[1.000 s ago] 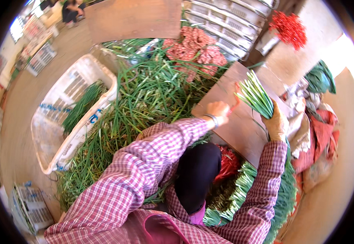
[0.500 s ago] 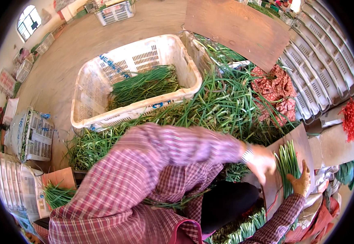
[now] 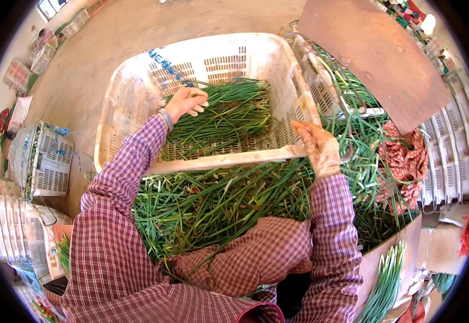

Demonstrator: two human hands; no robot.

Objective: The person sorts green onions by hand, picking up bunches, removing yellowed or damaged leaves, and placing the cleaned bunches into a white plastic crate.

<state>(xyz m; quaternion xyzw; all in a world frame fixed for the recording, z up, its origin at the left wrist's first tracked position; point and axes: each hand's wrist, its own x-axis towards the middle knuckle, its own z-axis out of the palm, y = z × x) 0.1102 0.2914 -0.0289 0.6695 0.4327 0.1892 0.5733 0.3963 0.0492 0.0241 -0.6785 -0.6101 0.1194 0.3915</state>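
Observation:
My left hand (image 3: 187, 102) is over the large white plastic crate (image 3: 226, 157), at the left end of the chive-like long green stalks (image 3: 226, 113) lying in it. Its fingers are loosely bent and apart, with nothing seen in them. My right hand (image 3: 317, 148) is at the crate's front right corner, fingers stretched toward the rim; whether they touch it I cannot tell. A thick heap of loose green stalks (image 3: 223, 199) lies between the crate and my lap. At lower right, a bunch of green stalks with pale ends (image 3: 382, 280) lies on a brown board (image 3: 393, 242), away from both hands.
A brown wooden sheet (image 3: 374, 59) slants over more greens at the upper right. Beside it are a red patterned cloth (image 3: 401, 161) and stacked white crates (image 3: 447, 145). A filled crate (image 3: 51, 164) stands on the floor at left. Red ties (image 3: 468, 234) hang at far right.
Both hands have left the bunch on the board; the left has swung left over the crate, the right has moved up to its corner. The view has shifted too.

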